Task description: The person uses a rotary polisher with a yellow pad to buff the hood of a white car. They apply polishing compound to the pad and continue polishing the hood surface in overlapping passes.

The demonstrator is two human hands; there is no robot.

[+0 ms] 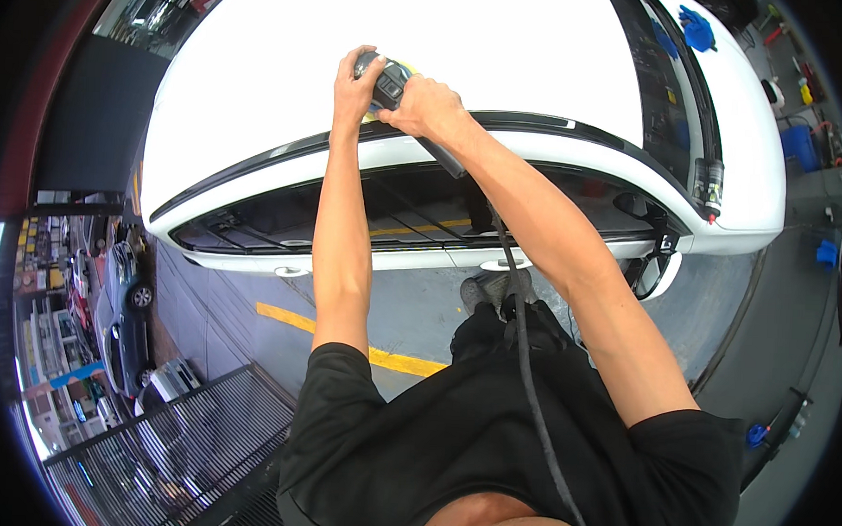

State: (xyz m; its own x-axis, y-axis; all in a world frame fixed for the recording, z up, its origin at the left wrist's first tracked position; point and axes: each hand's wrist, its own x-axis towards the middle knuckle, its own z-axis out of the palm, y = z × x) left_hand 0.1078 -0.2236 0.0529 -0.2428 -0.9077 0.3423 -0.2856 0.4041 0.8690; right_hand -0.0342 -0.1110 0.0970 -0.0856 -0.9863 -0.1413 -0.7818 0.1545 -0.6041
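Observation:
Both of my hands are on a black power polisher (pixel 390 86) at the near edge of a white car's roof (pixel 503 43). My left hand (pixel 354 92) wraps round the polisher's head. Further back, my right hand (pixel 426 106) grips its body, and the black rear end (pixel 443 159) sticks out below that wrist. Bits of a yellow pad (pixel 370 118) show under the tool, mostly hidden by it and my hands. A dark cord (pixel 527 359) runs down past my chest.
Two dark bottles (pixel 708 185) rest at the windshield's base, and a blue cloth (pixel 697 30) lies on the hood. The side mirror (pixel 657 274) juts out at right. A slatted gate (pixel 183 440) stands lower left, with parked cars (pixel 122 317) beyond. A yellow line (pixel 399 362) marks the floor.

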